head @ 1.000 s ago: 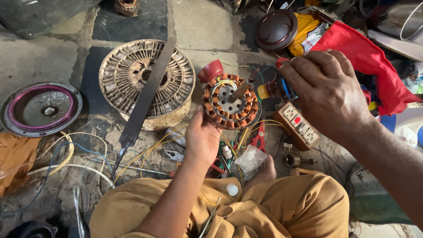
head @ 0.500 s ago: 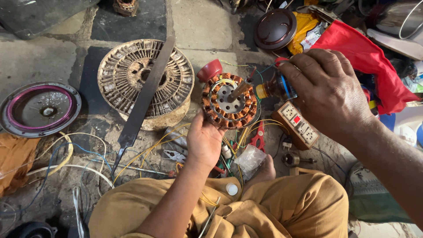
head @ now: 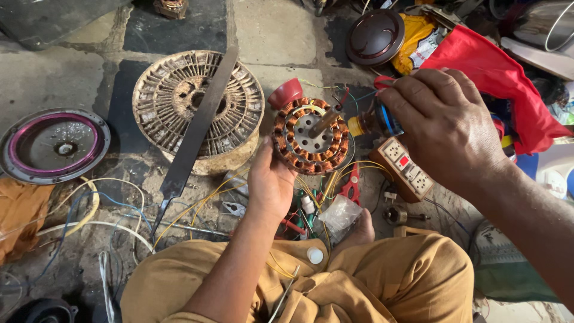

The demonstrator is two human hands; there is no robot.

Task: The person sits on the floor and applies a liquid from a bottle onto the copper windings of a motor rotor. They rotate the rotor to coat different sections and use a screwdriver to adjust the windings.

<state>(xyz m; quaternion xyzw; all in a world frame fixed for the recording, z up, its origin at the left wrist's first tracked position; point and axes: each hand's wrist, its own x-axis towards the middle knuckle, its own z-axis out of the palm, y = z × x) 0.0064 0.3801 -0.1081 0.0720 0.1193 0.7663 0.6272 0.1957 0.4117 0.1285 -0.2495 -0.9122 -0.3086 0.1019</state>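
Above the lap, copper-wound stator (head: 311, 136) in left hand (head: 270, 182).

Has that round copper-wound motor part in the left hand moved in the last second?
No, barely. The copper-wound stator sits in the left hand at the same spot beside the red cup and the slotted metal wheel.

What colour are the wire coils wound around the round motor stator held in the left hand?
Copper-orange coils, clearest in the head view.

Hidden behind the right hand

The right hand (head: 445, 128) covers most of a blue-banded tool (head: 382, 121) beside the motor winding (head: 311, 136); its kind is unclear.
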